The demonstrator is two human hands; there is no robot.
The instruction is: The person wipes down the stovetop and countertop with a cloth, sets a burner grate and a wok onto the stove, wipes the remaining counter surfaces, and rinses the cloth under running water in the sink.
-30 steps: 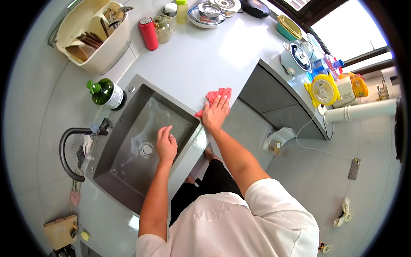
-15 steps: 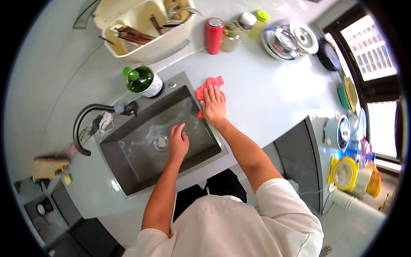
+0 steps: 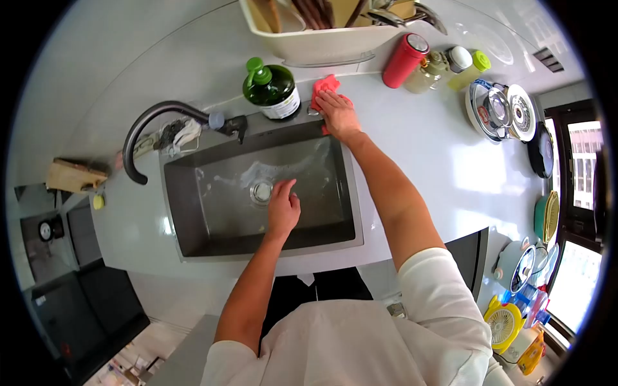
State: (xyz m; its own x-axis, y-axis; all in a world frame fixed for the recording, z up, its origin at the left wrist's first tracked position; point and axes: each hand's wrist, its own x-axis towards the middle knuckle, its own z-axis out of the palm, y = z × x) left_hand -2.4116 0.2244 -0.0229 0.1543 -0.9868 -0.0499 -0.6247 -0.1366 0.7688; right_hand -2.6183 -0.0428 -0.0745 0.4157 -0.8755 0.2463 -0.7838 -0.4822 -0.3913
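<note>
My right hand (image 3: 340, 114) presses a crumpled red cloth (image 3: 326, 84) onto the back right corner of the sink's rim and the counter beside it. Its fingers lie over the cloth, which bunches out around them. My left hand (image 3: 283, 207) hovers above the dark grey sink (image 3: 219, 222), right of the drain (image 3: 261, 192). It holds nothing; the fingers are loosely bent and apart. Streaks of suds lie on the sink floor. Just left of the cloth stands a green pump bottle (image 3: 272, 92) with a white label.
A black faucet (image 3: 138, 135) arches over the left rim. Behind the sink is a cream utensil holder (image 3: 315, 46). A red thermos (image 3: 405, 61), jars and stacked bowls (image 3: 483, 112) line the counter's back right. A wooden block (image 3: 74, 175) stands far left.
My right hand and the cloth have moved back along the sink's right side to its rear corner. The left hand remains over the sink. The camera view has turned and shifted.
</note>
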